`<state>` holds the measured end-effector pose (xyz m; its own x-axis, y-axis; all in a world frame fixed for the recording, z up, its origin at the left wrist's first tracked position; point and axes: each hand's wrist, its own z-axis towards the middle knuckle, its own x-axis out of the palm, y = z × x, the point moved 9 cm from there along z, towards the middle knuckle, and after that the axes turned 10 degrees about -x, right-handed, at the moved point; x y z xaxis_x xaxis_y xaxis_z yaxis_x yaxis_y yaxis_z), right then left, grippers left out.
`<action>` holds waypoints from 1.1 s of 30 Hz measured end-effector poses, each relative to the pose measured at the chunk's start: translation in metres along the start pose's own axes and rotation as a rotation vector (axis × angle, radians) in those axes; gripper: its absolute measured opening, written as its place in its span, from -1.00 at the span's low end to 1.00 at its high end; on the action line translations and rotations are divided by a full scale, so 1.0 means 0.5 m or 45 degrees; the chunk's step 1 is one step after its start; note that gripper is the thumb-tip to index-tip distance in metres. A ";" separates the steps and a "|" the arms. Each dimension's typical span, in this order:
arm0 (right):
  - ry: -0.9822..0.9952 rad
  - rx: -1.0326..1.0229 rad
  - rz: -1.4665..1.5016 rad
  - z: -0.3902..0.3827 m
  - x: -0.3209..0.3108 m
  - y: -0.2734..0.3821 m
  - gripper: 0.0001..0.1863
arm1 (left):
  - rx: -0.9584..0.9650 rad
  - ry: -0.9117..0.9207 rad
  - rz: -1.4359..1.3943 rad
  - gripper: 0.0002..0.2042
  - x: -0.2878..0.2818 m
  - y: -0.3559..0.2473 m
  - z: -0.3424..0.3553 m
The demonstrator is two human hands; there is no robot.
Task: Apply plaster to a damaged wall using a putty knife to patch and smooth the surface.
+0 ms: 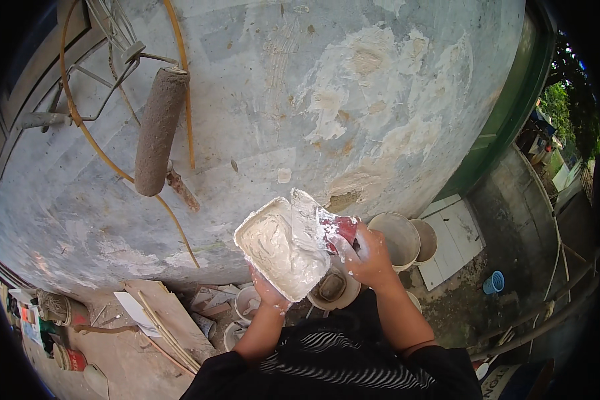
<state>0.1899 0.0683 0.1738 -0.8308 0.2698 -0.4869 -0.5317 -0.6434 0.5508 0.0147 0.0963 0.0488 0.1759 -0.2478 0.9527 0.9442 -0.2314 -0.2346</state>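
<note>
at frame centre, a flat tray [273, 248] heaped with white putty, propped from below by the left hand [268, 293], fingers clenched under its lower edge. just right of it, the right hand [370, 257] closed on the red handle of a putty knife [313, 223], blade smeared white and laid across the tray's right rim. behind both, a patched, peeling wall [353, 100] filling the upper frame. upper left, a dirty roller [159, 130] hanging against the wall beside a yellow hose [180, 60]. right of centre, two pale buckets [407, 239] on the ground. lower right, a small blue cup [493, 283]. lower left, cans [63, 312] and planks [170, 320].
</note>
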 end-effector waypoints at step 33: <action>0.350 -0.043 -0.199 0.080 0.058 0.022 -0.58 | -0.224 -0.288 0.183 -0.30 -0.036 0.074 -0.018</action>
<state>0.1531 0.0978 0.1929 -0.6613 0.1662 -0.7315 -0.6398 -0.6341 0.4343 0.0440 0.0836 0.0209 0.3801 -0.0785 0.9216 0.8459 -0.3735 -0.3807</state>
